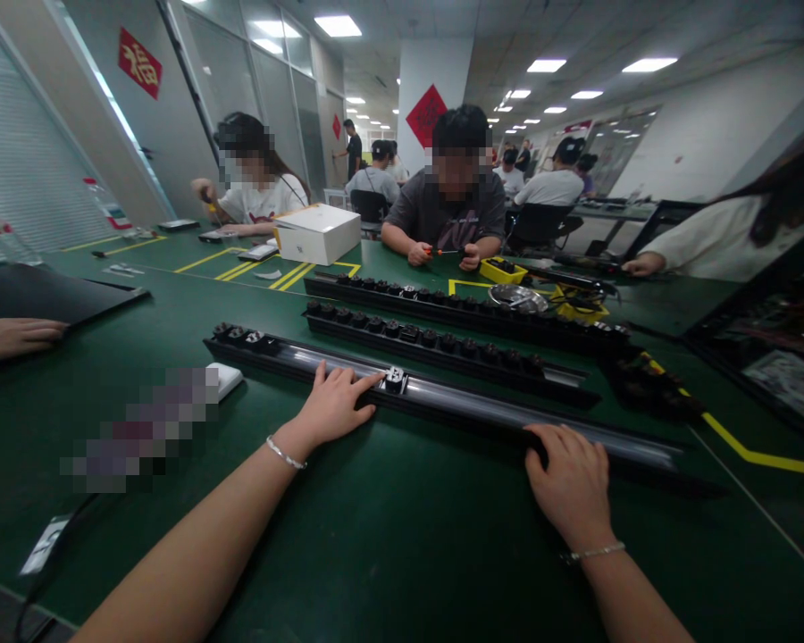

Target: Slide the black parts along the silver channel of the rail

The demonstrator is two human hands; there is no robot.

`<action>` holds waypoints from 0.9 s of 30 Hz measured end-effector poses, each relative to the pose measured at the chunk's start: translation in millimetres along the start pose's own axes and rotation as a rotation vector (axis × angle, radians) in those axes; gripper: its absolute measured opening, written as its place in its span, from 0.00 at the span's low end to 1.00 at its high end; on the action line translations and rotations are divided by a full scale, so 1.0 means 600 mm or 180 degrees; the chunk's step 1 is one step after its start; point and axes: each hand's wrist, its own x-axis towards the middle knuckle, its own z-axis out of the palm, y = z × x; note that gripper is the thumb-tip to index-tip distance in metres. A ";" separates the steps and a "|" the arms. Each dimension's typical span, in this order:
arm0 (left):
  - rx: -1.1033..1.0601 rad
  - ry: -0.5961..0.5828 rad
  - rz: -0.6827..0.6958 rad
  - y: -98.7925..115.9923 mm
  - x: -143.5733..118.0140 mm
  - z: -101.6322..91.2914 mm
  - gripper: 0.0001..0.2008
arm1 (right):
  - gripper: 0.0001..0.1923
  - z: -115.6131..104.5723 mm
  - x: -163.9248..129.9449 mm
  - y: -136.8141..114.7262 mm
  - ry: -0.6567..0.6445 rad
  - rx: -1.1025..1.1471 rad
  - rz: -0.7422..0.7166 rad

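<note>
Left hand (335, 406) is lying flat, fingers spread, steadying the long rail (482, 411) by a socket module (395, 379); right hand (569, 478) is pressing, gripping nothing, near the table's (389, 536) front edge.

Your left hand (335, 406) lies flat on the near long black rail (456, 402), fingertips touching a small black socket module (395, 379) seated in it; your right hand (569, 482) rests on the rail further right, on the green table (389, 536)
</note>
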 end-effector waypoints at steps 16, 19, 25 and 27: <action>-0.0211 0.0201 0.0274 0.021 -0.003 0.009 0.29 | 0.18 -0.004 0.000 -0.004 0.0007 0.0005 0.0005; -0.0218 0.0176 0.0259 0.023 -0.003 0.007 0.29 | 0.18 -0.003 0.000 -0.004 0.0001 -0.0002 0.0021; -0.0234 0.0116 0.0244 0.024 -0.002 0.003 0.29 | 0.18 -0.005 0.000 -0.005 -0.0063 -0.0001 0.0046; -0.0237 0.0086 0.0240 0.025 -0.001 0.001 0.29 | 0.18 -0.006 0.000 -0.006 -0.0065 0.0017 0.0042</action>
